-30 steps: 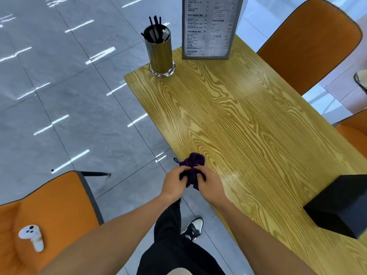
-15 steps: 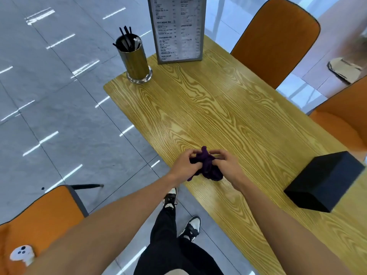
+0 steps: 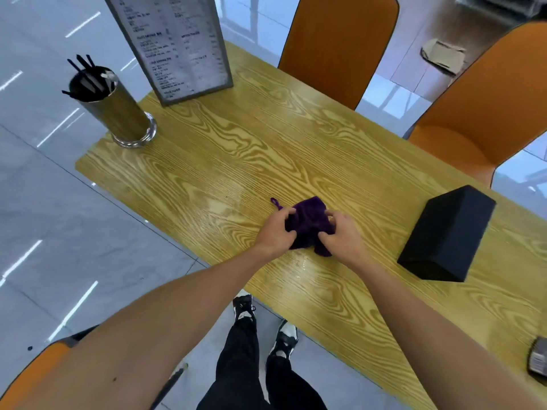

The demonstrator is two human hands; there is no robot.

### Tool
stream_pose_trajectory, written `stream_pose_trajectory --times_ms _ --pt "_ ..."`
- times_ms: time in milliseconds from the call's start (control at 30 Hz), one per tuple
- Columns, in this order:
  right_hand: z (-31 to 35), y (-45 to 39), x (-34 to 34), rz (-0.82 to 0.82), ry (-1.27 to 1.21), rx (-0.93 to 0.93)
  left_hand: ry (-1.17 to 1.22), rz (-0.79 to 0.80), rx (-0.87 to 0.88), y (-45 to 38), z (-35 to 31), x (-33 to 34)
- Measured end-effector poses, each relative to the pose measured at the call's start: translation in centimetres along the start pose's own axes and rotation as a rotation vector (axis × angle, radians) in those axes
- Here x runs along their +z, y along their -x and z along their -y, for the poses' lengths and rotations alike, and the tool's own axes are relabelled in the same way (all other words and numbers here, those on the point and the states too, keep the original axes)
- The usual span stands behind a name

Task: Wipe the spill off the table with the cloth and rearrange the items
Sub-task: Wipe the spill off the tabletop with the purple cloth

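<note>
Purple cloth (image 3: 307,224) bunched on table (image 3: 266,149), pinched between both grips.

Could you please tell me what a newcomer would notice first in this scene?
Both hands, left hand and right hand, bunch a purple cloth mid-table on the wooden table. A black box lies to the right, and a metal holder of straws stands beside an upright menu stand at the far end.

Menu stand (image 3: 174,45) print: blurred, unreadable.
</note>
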State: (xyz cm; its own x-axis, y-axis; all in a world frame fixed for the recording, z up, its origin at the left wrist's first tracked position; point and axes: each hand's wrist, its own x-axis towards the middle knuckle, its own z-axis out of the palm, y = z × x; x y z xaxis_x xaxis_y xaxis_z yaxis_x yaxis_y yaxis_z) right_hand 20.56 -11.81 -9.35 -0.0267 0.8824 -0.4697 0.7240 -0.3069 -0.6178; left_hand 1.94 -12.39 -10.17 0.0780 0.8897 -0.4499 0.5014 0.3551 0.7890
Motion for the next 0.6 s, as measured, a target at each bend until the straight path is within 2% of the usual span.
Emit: stream_pose_trajectory --times_ms 200,333,433,600 --pt "-1.4 -0.4 0.4 0.026 -0.021 0.063 -0.197 0.087 -0.062 -1.5 1.1 0.9" --pt "-1.3 -0.4 1.5 0.061 0.106 0.025 -0.272 0.104 -0.054 -2.0 0.7 1.6" --pt "0.1 -0.3 1.5 0.044 0.01 0.02 -0.094 0.17 -0.077 -2.1 -0.1 1.3" --pt "2.7 -0.4 0.1 0.102 -0.366 0.132 0.38 0.249 -0.303 -1.5 0.0 -2.0"
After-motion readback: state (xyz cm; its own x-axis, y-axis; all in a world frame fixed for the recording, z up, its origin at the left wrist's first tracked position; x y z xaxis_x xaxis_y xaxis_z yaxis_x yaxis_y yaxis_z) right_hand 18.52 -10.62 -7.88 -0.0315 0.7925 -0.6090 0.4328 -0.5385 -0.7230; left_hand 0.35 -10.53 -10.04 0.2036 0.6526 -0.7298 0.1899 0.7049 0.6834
